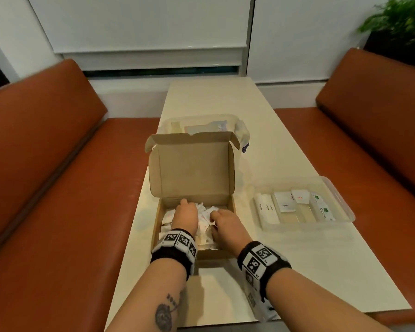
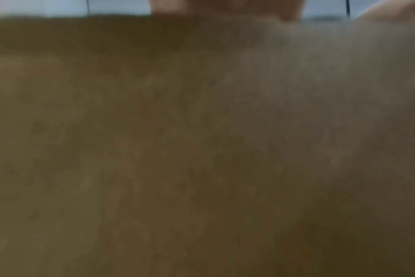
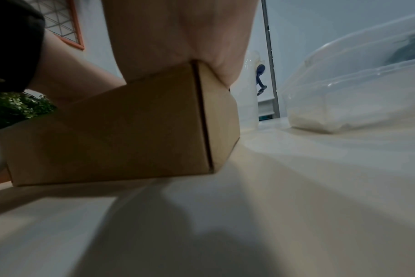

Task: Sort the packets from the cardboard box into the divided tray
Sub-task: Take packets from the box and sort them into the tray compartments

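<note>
An open cardboard box (image 1: 194,173) stands on the table with its lid up and several white packets (image 1: 205,212) loose inside. My left hand (image 1: 186,213) reaches into the far left of the pile, fingertips buried among the packets. My right hand (image 1: 223,220) lies over the pile's right side with its fingers bent down and hidden. The divided tray (image 1: 340,195) sits to the right, with white packets (image 1: 284,202) in its compartments. The left wrist view is a brown blur. In the right wrist view my palm (image 3: 178,37) rests over the box (image 3: 130,127).
A clear lidded container (image 1: 201,123) stands just behind the box lid. The narrow cream table (image 1: 297,259) runs between two orange benches (image 1: 45,188). A potted plant (image 1: 403,17) is at the far right. The tray (image 3: 355,93) lies close to the box's right side.
</note>
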`<state>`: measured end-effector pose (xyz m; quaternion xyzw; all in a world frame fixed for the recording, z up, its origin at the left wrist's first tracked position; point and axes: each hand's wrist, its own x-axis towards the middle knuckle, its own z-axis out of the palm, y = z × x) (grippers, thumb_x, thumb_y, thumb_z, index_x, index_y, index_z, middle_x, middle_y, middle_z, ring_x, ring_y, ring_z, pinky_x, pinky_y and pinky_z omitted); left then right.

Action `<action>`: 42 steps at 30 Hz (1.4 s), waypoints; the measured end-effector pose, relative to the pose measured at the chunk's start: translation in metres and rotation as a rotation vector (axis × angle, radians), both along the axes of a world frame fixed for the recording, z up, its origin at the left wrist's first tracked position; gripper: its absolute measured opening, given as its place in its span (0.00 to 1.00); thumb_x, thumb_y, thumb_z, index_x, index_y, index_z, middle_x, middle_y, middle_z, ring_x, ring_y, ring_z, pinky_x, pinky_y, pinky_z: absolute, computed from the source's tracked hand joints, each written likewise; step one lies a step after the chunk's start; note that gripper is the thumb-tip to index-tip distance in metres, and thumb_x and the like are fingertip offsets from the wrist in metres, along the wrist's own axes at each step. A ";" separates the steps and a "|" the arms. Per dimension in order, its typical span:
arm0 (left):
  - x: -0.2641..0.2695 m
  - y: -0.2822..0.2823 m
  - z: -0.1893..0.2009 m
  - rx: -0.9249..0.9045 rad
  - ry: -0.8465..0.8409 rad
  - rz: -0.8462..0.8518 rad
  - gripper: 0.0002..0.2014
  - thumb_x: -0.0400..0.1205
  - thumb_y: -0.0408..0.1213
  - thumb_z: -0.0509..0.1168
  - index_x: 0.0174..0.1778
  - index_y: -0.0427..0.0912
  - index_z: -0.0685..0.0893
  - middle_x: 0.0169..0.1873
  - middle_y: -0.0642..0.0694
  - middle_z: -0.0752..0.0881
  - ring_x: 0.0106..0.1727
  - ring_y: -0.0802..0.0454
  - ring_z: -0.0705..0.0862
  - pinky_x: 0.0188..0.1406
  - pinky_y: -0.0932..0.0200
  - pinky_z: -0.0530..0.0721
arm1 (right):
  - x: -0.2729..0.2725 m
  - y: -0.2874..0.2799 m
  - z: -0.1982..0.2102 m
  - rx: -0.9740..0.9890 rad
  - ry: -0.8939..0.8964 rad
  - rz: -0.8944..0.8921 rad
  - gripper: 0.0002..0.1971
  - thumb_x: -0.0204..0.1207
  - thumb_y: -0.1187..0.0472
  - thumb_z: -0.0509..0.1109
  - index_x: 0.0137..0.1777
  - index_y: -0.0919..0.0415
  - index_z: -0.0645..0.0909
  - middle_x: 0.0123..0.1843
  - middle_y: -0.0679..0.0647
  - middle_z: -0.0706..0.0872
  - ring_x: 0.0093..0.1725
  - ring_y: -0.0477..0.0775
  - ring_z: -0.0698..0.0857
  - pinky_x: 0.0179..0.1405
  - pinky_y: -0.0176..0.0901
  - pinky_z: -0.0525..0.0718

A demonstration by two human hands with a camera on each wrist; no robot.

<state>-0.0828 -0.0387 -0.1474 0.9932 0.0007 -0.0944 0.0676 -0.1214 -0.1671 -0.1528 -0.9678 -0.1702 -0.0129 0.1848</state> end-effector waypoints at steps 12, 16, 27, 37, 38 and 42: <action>-0.008 0.020 0.039 -0.632 -0.349 0.254 0.12 0.87 0.31 0.54 0.60 0.32 0.78 0.47 0.34 0.84 0.54 0.35 0.82 0.42 0.57 0.70 | 0.006 0.002 0.023 0.426 0.101 -0.171 0.07 0.81 0.60 0.64 0.48 0.62 0.80 0.46 0.55 0.83 0.46 0.53 0.80 0.46 0.42 0.78; -0.010 0.023 0.049 -1.021 -0.427 0.415 0.11 0.87 0.35 0.57 0.60 0.34 0.80 0.50 0.45 0.83 0.54 0.43 0.81 0.44 0.59 0.72 | 0.019 0.006 0.045 0.665 0.252 -0.224 0.17 0.81 0.55 0.65 0.66 0.62 0.79 0.60 0.56 0.85 0.58 0.53 0.83 0.61 0.47 0.83; -0.005 0.011 0.031 -1.749 -0.164 0.660 0.09 0.86 0.33 0.59 0.58 0.35 0.79 0.44 0.40 0.88 0.43 0.47 0.87 0.43 0.53 0.86 | 0.040 0.019 0.051 0.863 0.465 -0.300 0.20 0.81 0.64 0.64 0.73 0.64 0.74 0.68 0.61 0.81 0.65 0.60 0.82 0.67 0.57 0.79; -0.003 -0.004 0.026 -1.903 0.035 0.622 0.16 0.85 0.30 0.59 0.69 0.40 0.74 0.58 0.32 0.85 0.46 0.43 0.87 0.27 0.54 0.87 | 0.045 0.019 0.054 0.724 0.288 -0.193 0.19 0.80 0.69 0.59 0.67 0.54 0.80 0.56 0.55 0.87 0.46 0.46 0.84 0.38 0.26 0.79; -0.003 -0.004 0.026 -1.895 0.041 0.601 0.16 0.85 0.29 0.59 0.70 0.39 0.73 0.59 0.31 0.84 0.48 0.42 0.87 0.27 0.54 0.87 | 0.046 0.017 0.056 0.719 0.285 -0.193 0.19 0.79 0.69 0.60 0.67 0.55 0.80 0.56 0.56 0.88 0.48 0.49 0.85 0.42 0.31 0.82; -0.004 -0.003 0.030 -1.871 0.023 0.530 0.16 0.84 0.26 0.60 0.69 0.37 0.74 0.57 0.32 0.85 0.50 0.42 0.88 0.32 0.51 0.90 | 0.050 0.013 0.063 0.775 0.302 -0.213 0.16 0.80 0.66 0.60 0.64 0.57 0.83 0.54 0.55 0.88 0.49 0.51 0.87 0.53 0.44 0.86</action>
